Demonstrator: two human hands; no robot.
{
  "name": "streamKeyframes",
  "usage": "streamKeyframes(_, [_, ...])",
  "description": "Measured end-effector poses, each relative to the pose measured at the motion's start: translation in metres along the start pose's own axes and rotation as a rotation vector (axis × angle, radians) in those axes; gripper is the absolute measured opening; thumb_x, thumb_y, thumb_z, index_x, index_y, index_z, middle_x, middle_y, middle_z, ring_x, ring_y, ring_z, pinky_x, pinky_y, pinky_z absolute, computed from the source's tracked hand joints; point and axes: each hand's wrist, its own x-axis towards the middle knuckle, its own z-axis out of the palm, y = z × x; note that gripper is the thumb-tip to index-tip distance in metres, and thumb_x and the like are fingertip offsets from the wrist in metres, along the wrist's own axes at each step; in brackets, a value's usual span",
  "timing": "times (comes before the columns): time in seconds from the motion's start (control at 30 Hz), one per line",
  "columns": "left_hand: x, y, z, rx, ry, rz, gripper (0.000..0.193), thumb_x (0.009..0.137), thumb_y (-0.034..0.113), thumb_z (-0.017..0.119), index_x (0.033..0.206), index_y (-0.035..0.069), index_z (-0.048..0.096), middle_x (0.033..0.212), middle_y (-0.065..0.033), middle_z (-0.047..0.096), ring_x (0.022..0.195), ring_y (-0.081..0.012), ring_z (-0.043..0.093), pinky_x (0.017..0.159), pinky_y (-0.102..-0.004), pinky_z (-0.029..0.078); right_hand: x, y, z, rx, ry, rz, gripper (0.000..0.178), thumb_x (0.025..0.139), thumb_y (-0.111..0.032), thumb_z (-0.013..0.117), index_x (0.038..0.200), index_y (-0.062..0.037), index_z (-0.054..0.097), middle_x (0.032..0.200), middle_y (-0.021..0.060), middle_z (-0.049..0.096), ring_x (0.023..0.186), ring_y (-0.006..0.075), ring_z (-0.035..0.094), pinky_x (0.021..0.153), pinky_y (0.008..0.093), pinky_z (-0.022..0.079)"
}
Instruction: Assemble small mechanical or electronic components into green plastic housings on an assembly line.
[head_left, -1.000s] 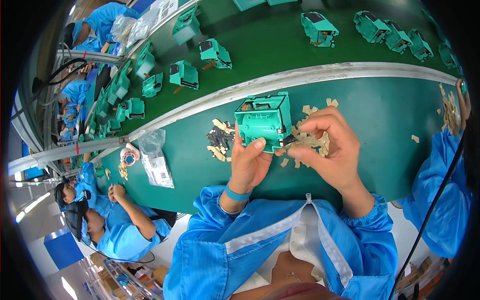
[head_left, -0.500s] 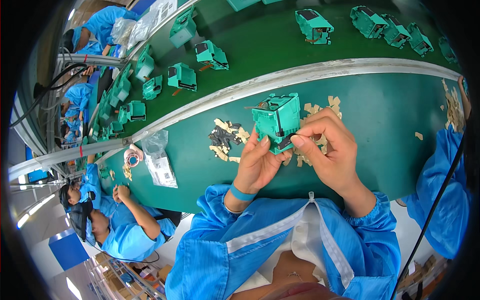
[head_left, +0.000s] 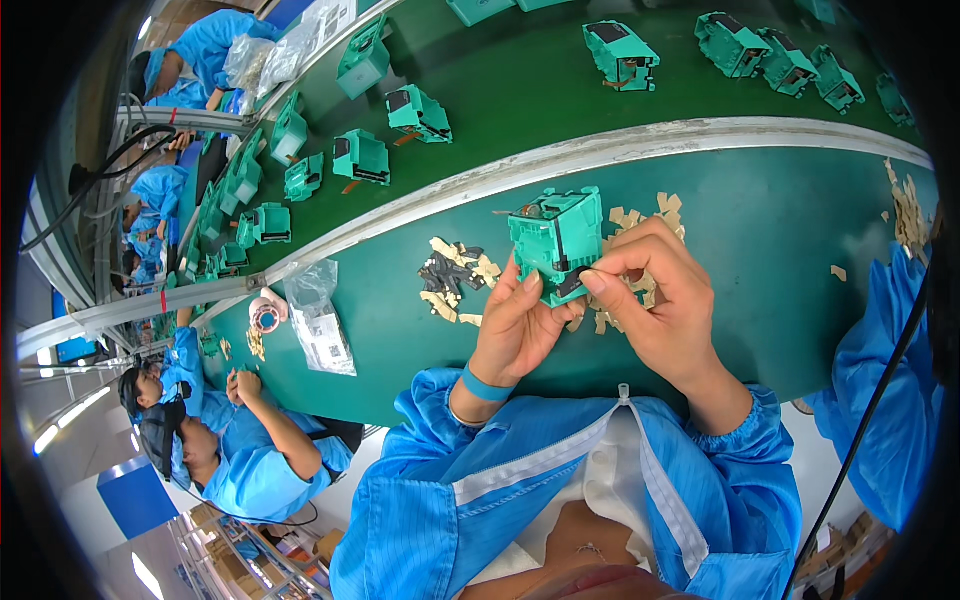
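A green plastic housing (head_left: 554, 240) with a black strip running down its front is held up over the bench. My left hand (head_left: 515, 325) grips it from below and the left, its thumb on the lower front. The thumb and forefinger of my right hand (head_left: 655, 290) pinch the end of a small black adhesive strip (head_left: 572, 284) at the housing's lower right edge. Behind my right hand lies a heap of beige paper pieces (head_left: 668, 212), partly hidden by it. Left of the housing is a pile of black and beige scraps (head_left: 452, 275).
Beyond a metal rail (head_left: 480, 184), a green belt (head_left: 520, 90) carries several green housings (head_left: 618, 55). On the bench's left are a clear plastic bag (head_left: 318, 310) and a tape roll (head_left: 266, 317). Co-workers in blue sit left and right; a black cable (head_left: 865, 430) hangs at right.
The housings on the belt have shifted slightly left. The housing in my hands has turned or moved a very little; both hands keep their grip.
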Motion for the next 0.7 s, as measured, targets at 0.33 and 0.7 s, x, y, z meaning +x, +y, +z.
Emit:
streamKeyframes(0.33, [0.0024, -0.0013, -0.0016, -0.025, -0.034, -0.002, 0.048, 0.094, 0.012, 0.046, 0.138, 0.009, 0.026, 0.123, -0.0141, 0.05, 0.105, -0.0247, 0.056, 0.083, -0.0362, 0.052, 0.0008, 0.0022, -0.0021, -0.021, -0.004, -0.002, 0.013, 0.072, 0.003, 0.07, 0.077, -0.0014, 0.059, 0.073, 0.0073, 0.055, 0.066, 0.0178, 0.052, 0.055, 0.0277, 0.041])
streamKeyframes(0.7, [0.0045, -0.0031, -0.004, 0.001, -0.027, 0.004, 0.047, 0.094, 0.011, 0.046, 0.137, 0.009, 0.027, 0.126, -0.014, 0.048, 0.11, -0.0253, 0.055, 0.087, -0.0391, 0.051, 0.002, 0.0044, -0.0044, -0.032, -0.01, 0.007, 0.016, 0.07, 0.003, 0.072, 0.077, -0.0017, 0.058, 0.073, 0.007, 0.055, 0.066, 0.0177, 0.052, 0.055, 0.0275, 0.041])
